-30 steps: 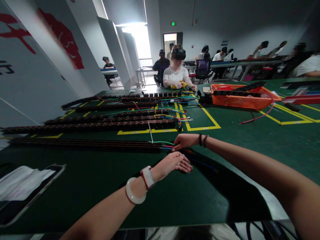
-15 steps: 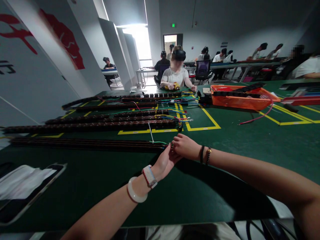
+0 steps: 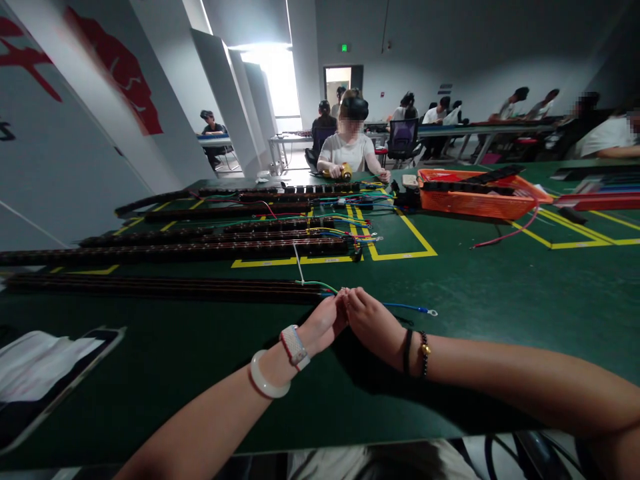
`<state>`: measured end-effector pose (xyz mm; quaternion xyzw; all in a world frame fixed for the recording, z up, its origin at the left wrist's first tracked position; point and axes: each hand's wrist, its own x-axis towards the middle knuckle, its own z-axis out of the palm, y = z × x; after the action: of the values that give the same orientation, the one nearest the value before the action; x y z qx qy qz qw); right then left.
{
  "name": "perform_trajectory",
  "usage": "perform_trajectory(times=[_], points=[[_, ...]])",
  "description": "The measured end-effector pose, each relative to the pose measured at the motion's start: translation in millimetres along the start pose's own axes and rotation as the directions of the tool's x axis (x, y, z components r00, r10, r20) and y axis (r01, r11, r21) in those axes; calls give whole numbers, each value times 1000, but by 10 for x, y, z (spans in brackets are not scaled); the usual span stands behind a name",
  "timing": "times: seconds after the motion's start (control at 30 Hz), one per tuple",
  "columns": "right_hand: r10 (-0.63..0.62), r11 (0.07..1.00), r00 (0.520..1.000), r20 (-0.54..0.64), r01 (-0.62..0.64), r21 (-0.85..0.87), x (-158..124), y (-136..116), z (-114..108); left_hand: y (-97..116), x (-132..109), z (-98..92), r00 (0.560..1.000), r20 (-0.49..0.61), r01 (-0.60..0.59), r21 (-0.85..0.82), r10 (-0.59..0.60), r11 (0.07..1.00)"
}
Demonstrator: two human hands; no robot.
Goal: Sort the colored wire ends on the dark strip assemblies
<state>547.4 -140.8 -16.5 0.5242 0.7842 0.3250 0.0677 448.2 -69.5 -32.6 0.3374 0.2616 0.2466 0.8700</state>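
A long black cable chain [image 3: 165, 287] with wires running along it lies across the table in front of me. Its right end reaches my hands. My left hand [image 3: 325, 325] is closed in a pinch at the wires coming out there. Fingertip to fingertip with it, my right hand [image 3: 373, 323] pinches the same wires, whose held parts are mostly hidden by the fingers. A green wire [image 3: 323, 285] curves into the grip. Beyond my right hand a blue wire [image 3: 407, 306] ends in a ring terminal [image 3: 432, 313]. A white cable tie [image 3: 299, 264] stands up from the chain.
More cable chains [image 3: 200, 248] with coloured wire ends lie behind. An orange basket [image 3: 465, 203] holding black chain pieces stands at the back right. White paper [image 3: 40, 363] lies on a dark tray at the left. Across the table a person [image 3: 350, 147] holds a yellow tool.
My right hand has lowered and turned so its fingertips meet my left ones. The blue wire with its ring terminal now shows to the right. The camera view has shifted slightly.
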Motion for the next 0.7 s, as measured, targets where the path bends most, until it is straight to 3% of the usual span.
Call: perform_trajectory(times=[0.17, 0.3, 0.43, 0.7], points=[[65, 969, 997, -45, -52, 243, -218, 206, -266, -3, -13, -9, 998, 21, 65, -49, -64, 997], [225, 913, 970, -96, -176, 367, -425, 384, -436, -2, -43, -4, 998, 45, 39, -3, -39, 999], [278, 909, 957, -87, -233, 346, -617, 345, -408, 26, -64, 21, 994, 99, 40, -10, -39, 999], [200, 957, 980, -13, -192, 219, -640, 130, -221, 38, -69, 19, 993, 109, 39, -43, -34, 998]])
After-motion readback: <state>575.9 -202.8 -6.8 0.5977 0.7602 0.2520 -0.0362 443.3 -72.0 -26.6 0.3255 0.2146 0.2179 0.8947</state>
